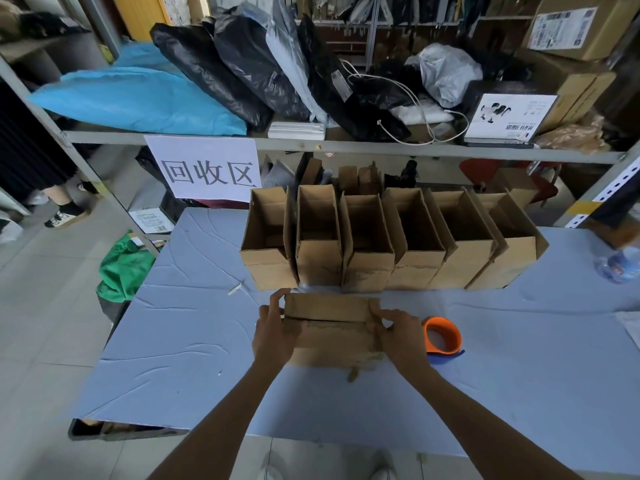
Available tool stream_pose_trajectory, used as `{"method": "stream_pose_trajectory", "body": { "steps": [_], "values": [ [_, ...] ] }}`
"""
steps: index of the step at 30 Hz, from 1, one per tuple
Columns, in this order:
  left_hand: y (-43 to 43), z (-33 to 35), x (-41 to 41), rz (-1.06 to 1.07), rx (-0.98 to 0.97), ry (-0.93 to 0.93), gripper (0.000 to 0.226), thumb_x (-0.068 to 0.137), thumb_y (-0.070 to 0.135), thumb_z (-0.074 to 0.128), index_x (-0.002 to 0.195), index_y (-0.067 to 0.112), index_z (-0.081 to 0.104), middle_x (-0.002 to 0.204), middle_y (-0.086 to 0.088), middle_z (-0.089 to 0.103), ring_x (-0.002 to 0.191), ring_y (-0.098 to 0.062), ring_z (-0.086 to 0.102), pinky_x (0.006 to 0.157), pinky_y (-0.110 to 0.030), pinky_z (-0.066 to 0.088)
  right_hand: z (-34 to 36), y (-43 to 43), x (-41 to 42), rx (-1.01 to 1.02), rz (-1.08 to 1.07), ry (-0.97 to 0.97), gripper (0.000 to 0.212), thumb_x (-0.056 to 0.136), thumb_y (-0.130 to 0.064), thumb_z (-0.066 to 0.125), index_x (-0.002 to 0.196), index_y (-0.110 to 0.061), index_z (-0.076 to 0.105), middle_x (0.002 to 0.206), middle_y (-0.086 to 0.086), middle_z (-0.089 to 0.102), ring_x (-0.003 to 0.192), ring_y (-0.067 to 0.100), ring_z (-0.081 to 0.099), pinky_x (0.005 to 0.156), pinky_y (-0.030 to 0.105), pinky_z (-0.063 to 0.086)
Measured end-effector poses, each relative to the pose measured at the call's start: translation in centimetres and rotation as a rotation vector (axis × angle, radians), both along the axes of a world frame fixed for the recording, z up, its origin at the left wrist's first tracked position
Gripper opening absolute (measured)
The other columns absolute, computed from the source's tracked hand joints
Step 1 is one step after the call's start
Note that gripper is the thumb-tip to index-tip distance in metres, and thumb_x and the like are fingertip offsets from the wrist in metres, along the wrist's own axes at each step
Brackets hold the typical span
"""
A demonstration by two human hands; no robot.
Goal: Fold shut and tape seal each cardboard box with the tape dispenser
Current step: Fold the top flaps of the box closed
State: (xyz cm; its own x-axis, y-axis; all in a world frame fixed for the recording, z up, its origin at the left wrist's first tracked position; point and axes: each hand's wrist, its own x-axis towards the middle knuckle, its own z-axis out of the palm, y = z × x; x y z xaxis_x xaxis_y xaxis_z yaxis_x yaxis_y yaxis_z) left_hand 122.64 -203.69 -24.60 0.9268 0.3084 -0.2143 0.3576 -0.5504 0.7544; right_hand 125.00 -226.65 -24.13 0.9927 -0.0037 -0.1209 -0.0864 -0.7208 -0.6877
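Note:
A small cardboard box [330, 327] lies on the blue table [194, 341] in front of me, its top flaps folded down with a seam across the middle. My left hand [273, 327] grips its left end, fingers over the far edge. My right hand [398, 332] holds its right end, fingers pressing the flaps. An orange tape dispenser [443, 336] rests on the table just right of my right hand, untouched. Behind the box stands a row of several open cardboard boxes [391, 237] with flaps up.
A metal shelf [311, 143] with black, blue and grey bags and a white paper sign [207, 168] stands behind the table. A plastic water bottle [621, 263] lies at the table's right edge. A green bag [121, 268] sits on the floor at left.

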Motion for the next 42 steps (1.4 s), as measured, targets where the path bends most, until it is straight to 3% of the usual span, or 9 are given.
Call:
{"method": "stream_pose_trajectory", "body": {
  "steps": [3,6,9,11,18,22,30,38,42],
  "values": [
    [0.3,-0.4,0.1,-0.037,0.014,0.017,0.039,0.084,0.037,0.066,0.116,0.044,0.046,0.109,0.003,0.046,0.098,-0.023,0.056,0.077,-0.045,0.056,0.0,-0.6,0.6,0.072,-0.017,0.018,0.026,0.085,-0.031,0.068,0.106,-0.017,0.072,0.093,-0.002,0.069,0.071,0.007,0.060,0.065,0.010,0.038],
    [0.7,-0.5,0.0,-0.058,-0.029,0.015,0.035,0.085,0.037,0.066,0.111,0.047,0.046,0.107,0.004,0.048,0.099,-0.020,0.056,0.078,-0.040,0.055,0.6,-0.3,1.1,0.144,-0.036,0.040,0.021,0.083,-0.023,0.071,0.101,-0.013,0.074,0.097,-0.002,0.072,0.086,0.014,0.063,0.078,0.023,0.044],
    [0.9,-0.8,-0.2,-0.062,-0.002,-0.004,0.032,0.089,0.031,0.062,0.115,0.043,0.047,0.109,0.002,0.049,0.098,-0.018,0.059,0.075,-0.039,0.057,1.0,0.1,1.1,0.189,-0.093,0.023,0.003,0.081,-0.016,0.073,0.079,-0.018,0.074,0.079,-0.007,0.069,0.078,0.012,0.062,0.065,0.020,0.043],
    [1.0,-0.9,-0.3,-0.053,-0.011,-0.005,0.028,0.091,0.029,0.059,0.115,0.040,0.049,0.110,0.001,0.050,0.095,-0.015,0.061,0.069,-0.034,0.059,1.0,0.2,0.9,0.191,-0.114,-0.014,0.013,0.080,-0.014,0.074,0.072,-0.023,0.068,0.070,-0.012,0.063,0.071,0.011,0.060,0.058,0.016,0.041],
    [0.7,-0.4,-0.2,0.119,-0.310,0.032,0.058,0.088,0.022,0.066,0.126,0.045,0.029,0.096,0.002,0.061,0.076,-0.020,0.065,0.053,-0.028,0.052,0.7,0.0,0.6,0.204,-0.215,0.033,0.021,0.081,-0.012,0.072,0.093,-0.019,0.056,0.078,-0.004,0.061,0.066,0.014,0.060,0.052,0.032,0.051],
    [1.1,-1.1,0.2,0.169,-0.390,0.145,0.032,0.086,0.018,0.065,0.117,0.020,0.056,0.102,-0.001,0.065,0.079,-0.021,0.066,0.073,-0.039,0.055,0.3,-0.4,0.8,0.216,-0.181,0.059,0.017,0.079,-0.019,0.075,0.089,-0.018,0.061,0.082,-0.004,0.064,0.070,0.012,0.061,0.058,0.031,0.052],
    [0.3,-1.0,-0.1,0.142,-0.507,0.160,0.025,0.088,0.022,0.066,0.109,0.017,0.055,0.084,-0.003,0.066,0.056,-0.012,0.058,0.053,-0.024,0.046,-0.2,-1.1,1.3,0.168,-0.160,0.121,0.018,0.077,-0.021,0.076,0.088,-0.012,0.065,0.081,0.003,0.068,0.066,0.011,0.061,0.055,0.026,0.048],
    [-1.7,-0.3,-0.8,0.188,-0.421,-0.048,0.037,0.090,0.017,0.061,0.124,0.031,0.053,0.110,0.004,0.062,0.093,-0.016,0.063,0.053,-0.019,0.048,-0.1,-1.6,0.9,0.165,-0.129,0.052,0.036,0.083,-0.024,0.071,0.117,-0.021,0.058,0.086,-0.002,0.064,0.069,0.007,0.059,0.051,0.020,0.042],
    [-2.8,0.4,-0.6,0.354,-0.535,-0.064,0.039,0.090,0.011,0.058,0.123,0.031,0.057,0.111,0.005,0.061,0.095,-0.014,0.059,0.054,-0.020,0.046,-0.6,-1.8,0.5,0.191,-0.104,0.026,0.040,0.086,-0.030,0.067,0.123,-0.025,0.056,0.093,-0.001,0.066,0.073,0.006,0.060,0.054,0.019,0.043]
  ]
}}
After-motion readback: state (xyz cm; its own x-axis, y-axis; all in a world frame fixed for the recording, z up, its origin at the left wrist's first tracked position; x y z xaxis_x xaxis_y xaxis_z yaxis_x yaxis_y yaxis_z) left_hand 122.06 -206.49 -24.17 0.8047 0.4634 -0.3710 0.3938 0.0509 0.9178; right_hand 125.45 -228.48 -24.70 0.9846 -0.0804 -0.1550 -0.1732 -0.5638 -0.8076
